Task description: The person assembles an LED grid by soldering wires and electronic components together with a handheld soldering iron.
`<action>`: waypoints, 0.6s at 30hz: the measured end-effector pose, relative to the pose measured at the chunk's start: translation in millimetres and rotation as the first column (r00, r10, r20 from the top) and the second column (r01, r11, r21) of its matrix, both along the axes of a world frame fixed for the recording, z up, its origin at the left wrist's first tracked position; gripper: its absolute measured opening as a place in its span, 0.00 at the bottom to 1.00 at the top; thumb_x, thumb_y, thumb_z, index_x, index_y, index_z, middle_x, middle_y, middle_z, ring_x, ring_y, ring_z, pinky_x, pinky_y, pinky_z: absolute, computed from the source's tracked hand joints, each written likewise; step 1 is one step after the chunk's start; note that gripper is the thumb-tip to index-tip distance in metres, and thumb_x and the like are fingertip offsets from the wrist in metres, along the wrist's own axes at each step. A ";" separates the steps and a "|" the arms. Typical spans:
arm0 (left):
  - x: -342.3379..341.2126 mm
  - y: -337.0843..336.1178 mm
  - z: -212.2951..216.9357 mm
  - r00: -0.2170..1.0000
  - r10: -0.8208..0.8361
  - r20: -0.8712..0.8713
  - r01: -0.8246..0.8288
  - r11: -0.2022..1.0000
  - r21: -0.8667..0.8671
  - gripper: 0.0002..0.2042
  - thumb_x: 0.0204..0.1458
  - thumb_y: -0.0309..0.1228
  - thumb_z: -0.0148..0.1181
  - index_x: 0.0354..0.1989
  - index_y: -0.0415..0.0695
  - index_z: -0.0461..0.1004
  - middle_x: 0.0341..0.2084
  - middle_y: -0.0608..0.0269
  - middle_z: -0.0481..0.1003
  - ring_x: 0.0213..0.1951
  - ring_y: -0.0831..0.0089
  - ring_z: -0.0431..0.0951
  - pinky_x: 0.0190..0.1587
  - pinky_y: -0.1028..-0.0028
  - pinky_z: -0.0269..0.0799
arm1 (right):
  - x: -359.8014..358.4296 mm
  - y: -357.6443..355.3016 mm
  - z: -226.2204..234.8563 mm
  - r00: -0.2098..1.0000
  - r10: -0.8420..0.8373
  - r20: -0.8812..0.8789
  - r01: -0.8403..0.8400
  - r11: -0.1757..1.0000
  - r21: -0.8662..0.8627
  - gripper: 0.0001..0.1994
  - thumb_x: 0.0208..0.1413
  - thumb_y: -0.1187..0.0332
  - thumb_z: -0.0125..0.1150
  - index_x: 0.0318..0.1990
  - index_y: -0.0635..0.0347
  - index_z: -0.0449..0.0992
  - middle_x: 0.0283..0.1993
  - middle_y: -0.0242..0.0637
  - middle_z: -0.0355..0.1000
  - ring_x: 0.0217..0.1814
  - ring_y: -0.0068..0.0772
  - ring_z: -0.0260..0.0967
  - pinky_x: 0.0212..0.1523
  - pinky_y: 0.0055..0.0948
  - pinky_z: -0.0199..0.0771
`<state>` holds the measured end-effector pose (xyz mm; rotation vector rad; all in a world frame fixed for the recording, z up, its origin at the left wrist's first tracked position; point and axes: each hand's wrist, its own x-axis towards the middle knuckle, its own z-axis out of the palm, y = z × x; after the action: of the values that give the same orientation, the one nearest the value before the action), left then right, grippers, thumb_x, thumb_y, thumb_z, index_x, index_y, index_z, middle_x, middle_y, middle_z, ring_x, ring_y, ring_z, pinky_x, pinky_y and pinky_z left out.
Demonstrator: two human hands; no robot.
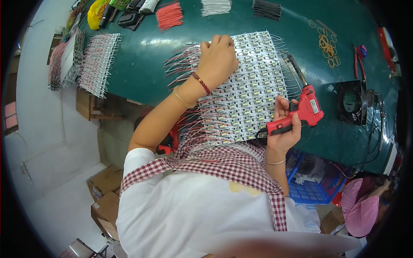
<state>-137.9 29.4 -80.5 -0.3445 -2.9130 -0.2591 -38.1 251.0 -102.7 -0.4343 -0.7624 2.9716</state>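
Note:
A panel of small white circuit boards (254, 86) lies on the green table in front of me, with rows of red, black and white wires standing out along its left side. My left hand (218, 60) rests over the panel's upper left part, its fingers curled down. What its fingertips pinch, if anything, is hidden beneath the hand. In my right hand (286, 124), at the panel's lower right, is a red soldering gun (307, 107). Its metal tip points up and to the left, beside the panel's right edge.
Bundles of red wires (169, 15), white wires (216, 7) and black wires (266, 9) lie at the far side. Another wired panel (100, 64) sits left. To the right are rubber bands (328, 47), pliers (359, 64) and a black fan (352, 102). A blue basket (309, 193) stands below; a person in pink (359, 206) is nearby.

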 end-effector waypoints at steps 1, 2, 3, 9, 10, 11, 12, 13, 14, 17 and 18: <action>1.9 -0.1 3.4 1.000 0.001 0.005 -0.001 1.000 -0.001 0.07 0.39 0.34 0.66 0.21 0.46 0.74 0.39 0.68 0.69 0.46 0.68 0.65 0.45 0.62 0.58 | -0.4 0.4 1.3 1.000 0.006 -0.009 -0.006 1.000 0.019 0.19 0.56 0.69 0.50 0.53 0.68 0.60 0.44 0.55 0.70 0.60 0.52 0.62 0.70 0.46 0.46; 3.2 0.2 7.9 0.998 -0.018 0.053 0.015 0.997 0.070 0.08 0.39 0.34 0.66 0.21 0.46 0.74 0.39 0.68 0.69 0.47 0.67 0.65 0.45 0.62 0.57 | 0.1 0.1 1.9 1.000 0.011 -0.019 -0.011 0.999 0.039 0.19 0.56 0.69 0.50 0.53 0.68 0.60 0.44 0.55 0.70 0.60 0.52 0.62 0.70 0.46 0.46; 4.6 0.2 10.1 0.994 -0.042 0.099 0.028 0.989 0.142 0.08 0.39 0.34 0.67 0.21 0.47 0.74 0.39 0.67 0.69 0.47 0.67 0.65 0.45 0.62 0.57 | 1.9 -0.7 1.7 1.000 0.011 -0.015 -0.010 0.999 0.038 0.19 0.56 0.69 0.50 0.53 0.68 0.60 0.44 0.55 0.70 0.60 0.52 0.62 0.70 0.46 0.46; -6.1 15.4 2.6 0.992 -0.029 0.124 0.029 1.000 0.000 0.08 0.38 0.35 0.67 0.21 0.48 0.75 0.39 0.68 0.68 0.47 0.67 0.64 0.45 0.61 0.57 | -0.5 -2.3 1.0 1.000 0.005 0.001 -0.005 1.000 0.031 0.19 0.56 0.69 0.50 0.53 0.68 0.60 0.44 0.55 0.70 0.59 0.51 0.63 0.70 0.45 0.47; -6.2 16.7 3.9 0.991 -0.033 0.127 0.033 0.999 0.000 0.08 0.38 0.35 0.67 0.21 0.48 0.75 0.39 0.68 0.68 0.47 0.67 0.64 0.45 0.61 0.57 | -0.1 -3.0 1.8 1.000 0.004 0.001 -0.004 0.999 0.033 0.19 0.56 0.69 0.49 0.53 0.68 0.60 0.44 0.55 0.70 0.59 0.51 0.63 0.70 0.46 0.46; -6.9 17.9 6.6 0.988 -0.012 0.152 0.017 0.999 -0.031 0.08 0.38 0.35 0.67 0.20 0.48 0.75 0.39 0.68 0.68 0.47 0.67 0.64 0.45 0.61 0.57 | 0.4 -3.4 2.5 1.000 0.004 0.001 -0.004 0.999 0.035 0.19 0.56 0.68 0.49 0.52 0.68 0.60 0.44 0.54 0.70 0.59 0.51 0.63 0.70 0.46 0.46; -7.0 18.5 8.0 0.984 0.010 0.178 0.001 0.998 -0.063 0.08 0.38 0.35 0.67 0.20 0.48 0.75 0.38 0.68 0.68 0.47 0.68 0.64 0.45 0.61 0.57 | 1.2 -3.4 3.3 1.000 0.002 0.004 -0.002 0.999 0.035 0.19 0.56 0.68 0.49 0.52 0.68 0.60 0.44 0.54 0.70 0.59 0.51 0.63 0.70 0.46 0.46; -7.7 18.1 6.9 0.984 0.011 0.179 0.001 0.998 -0.063 0.08 0.38 0.35 0.67 0.20 0.48 0.75 0.38 0.68 0.68 0.47 0.68 0.64 0.45 0.61 0.57 | 1.1 -3.2 3.9 1.000 0.000 0.008 0.000 0.999 0.037 0.19 0.56 0.69 0.49 0.52 0.68 0.60 0.44 0.54 0.70 0.59 0.51 0.63 0.70 0.46 0.46; -8.5 17.2 5.2 0.986 -0.011 0.168 0.023 0.997 -0.071 0.08 0.38 0.35 0.67 0.20 0.47 0.75 0.38 0.68 0.68 0.47 0.68 0.64 0.44 0.60 0.58 | 1.2 -3.2 4.2 1.000 0.000 0.011 0.000 0.999 0.040 0.19 0.56 0.69 0.49 0.52 0.68 0.60 0.44 0.54 0.70 0.59 0.51 0.63 0.70 0.46 0.46; -7.1 17.6 4.4 0.988 -0.036 0.148 0.049 0.995 -0.084 0.07 0.39 0.34 0.66 0.19 0.46 0.75 0.39 0.67 0.68 0.46 0.67 0.65 0.44 0.59 0.58 | 1.6 -3.3 4.1 1.000 0.006 0.007 -0.007 0.999 0.050 0.19 0.56 0.69 0.49 0.52 0.68 0.60 0.44 0.54 0.70 0.59 0.51 0.63 0.70 0.46 0.46; -6.0 17.8 4.5 0.989 -0.041 0.139 0.054 0.995 -0.088 0.06 0.39 0.33 0.65 0.19 0.46 0.75 0.39 0.66 0.69 0.46 0.66 0.65 0.44 0.59 0.58 | 1.8 -4.0 3.4 1.000 0.009 0.008 -0.009 0.999 0.051 0.19 0.56 0.69 0.49 0.52 0.68 0.60 0.44 0.54 0.70 0.59 0.51 0.63 0.70 0.46 0.46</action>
<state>-143.9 47.2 -76.0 -0.4275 -3.0616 -0.1622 -36.3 247.0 -99.3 -0.4412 -0.8410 2.9532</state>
